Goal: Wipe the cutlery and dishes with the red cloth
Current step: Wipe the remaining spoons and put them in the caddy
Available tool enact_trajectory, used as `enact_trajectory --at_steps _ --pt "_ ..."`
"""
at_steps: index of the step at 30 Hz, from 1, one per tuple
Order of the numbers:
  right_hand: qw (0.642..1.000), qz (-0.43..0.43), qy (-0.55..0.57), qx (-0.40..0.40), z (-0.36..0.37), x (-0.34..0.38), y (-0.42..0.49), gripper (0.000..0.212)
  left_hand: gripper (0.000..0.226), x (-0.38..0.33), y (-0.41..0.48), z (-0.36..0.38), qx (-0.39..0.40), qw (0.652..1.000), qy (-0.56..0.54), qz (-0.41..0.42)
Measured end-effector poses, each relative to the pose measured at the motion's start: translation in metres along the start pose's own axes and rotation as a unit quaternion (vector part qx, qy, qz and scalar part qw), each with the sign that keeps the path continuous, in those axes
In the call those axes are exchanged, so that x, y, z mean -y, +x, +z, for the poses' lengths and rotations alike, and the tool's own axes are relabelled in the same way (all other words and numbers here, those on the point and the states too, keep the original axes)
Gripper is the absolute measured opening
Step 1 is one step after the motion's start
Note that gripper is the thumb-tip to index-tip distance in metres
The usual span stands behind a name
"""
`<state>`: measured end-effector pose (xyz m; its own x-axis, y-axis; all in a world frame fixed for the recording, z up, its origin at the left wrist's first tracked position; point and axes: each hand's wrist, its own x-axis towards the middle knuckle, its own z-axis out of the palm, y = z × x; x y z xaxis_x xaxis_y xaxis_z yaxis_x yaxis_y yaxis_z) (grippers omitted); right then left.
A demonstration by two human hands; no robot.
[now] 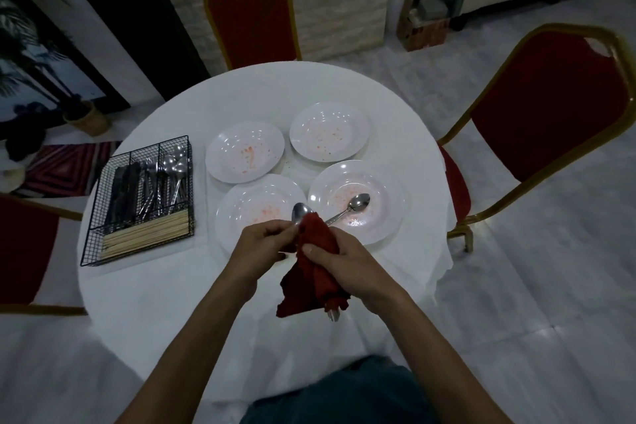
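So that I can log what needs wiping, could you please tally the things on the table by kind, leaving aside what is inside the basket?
plate: 4
spoon, outside the basket: 2
cloth: 1
basket: 1
Total: 8
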<state>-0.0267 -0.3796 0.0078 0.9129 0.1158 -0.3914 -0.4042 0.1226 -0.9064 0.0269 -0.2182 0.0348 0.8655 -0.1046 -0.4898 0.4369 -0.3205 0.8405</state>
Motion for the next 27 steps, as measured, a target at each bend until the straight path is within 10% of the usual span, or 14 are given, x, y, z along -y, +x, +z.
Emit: enact_trajectory --at_steps 8,17,27 --pt "0.997 0.026 -0.058 0.052 0.041 -0.002 0.026 0.027 0.014 0.002 0.008 -0.063 -0.153 0.987 -0.047 0.03" --pt "0.998 0.057 -0.019 -0.007 0.117 -0.002 0.063 0.024 0.02 0.031 0.013 -0.117 -0.078 0.995 0.056 0.023" --pt "0.996 0.07 -0.052 -0.029 0.169 0.015 0.093 0.012 0.017 0.04 0.048 -0.19 -0.152 0.981 -0.12 0.018"
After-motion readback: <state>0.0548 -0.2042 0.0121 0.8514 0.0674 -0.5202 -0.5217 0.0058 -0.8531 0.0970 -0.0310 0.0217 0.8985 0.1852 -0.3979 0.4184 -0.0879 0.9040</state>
